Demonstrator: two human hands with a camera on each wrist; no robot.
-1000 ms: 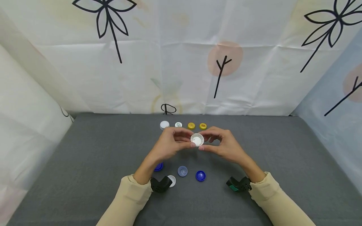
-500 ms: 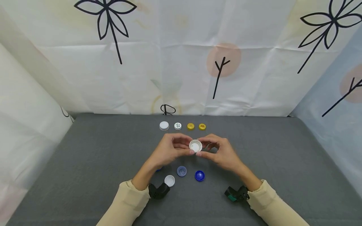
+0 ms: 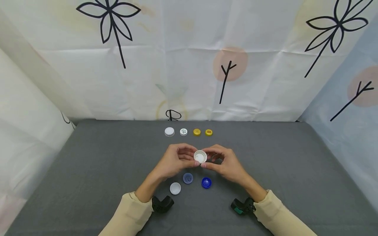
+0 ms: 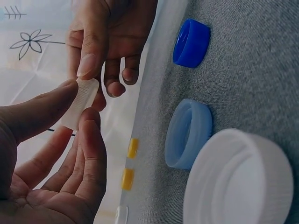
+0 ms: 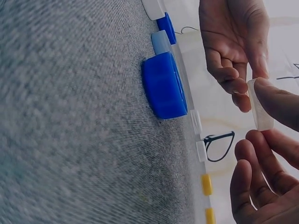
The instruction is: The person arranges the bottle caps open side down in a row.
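A white bottle cap (image 3: 200,156) with a ridged side is held above the table, its hollow face turned up toward the head camera. My left hand (image 3: 176,160) pinches its left edge between thumb and fingers. From the other side, my right hand (image 3: 225,164) pinches the same cap, thumb below and fingers above. Both wrist views show the cap edge-on, with the thumbs almost meeting on it. Below the hands lie a pale blue cap (image 3: 187,178), a dark blue cap (image 3: 206,182) and a larger white cap (image 3: 175,188), all hollow side up.
Along the table's far side runs a row: a large white cap (image 3: 169,131), a small printed white cap (image 3: 183,132) and two yellow caps (image 3: 197,132). Another dark blue cap (image 5: 167,28) appears in the right wrist view. Grey cloth (image 3: 97,170) covers the table; a patterned curtain (image 3: 189,65) hangs behind.
Both hands have drawn the white cap a little toward the body, uncovering the far row. The dark blue cap at left has become hidden behind my left arm. Both hands keep their hold.
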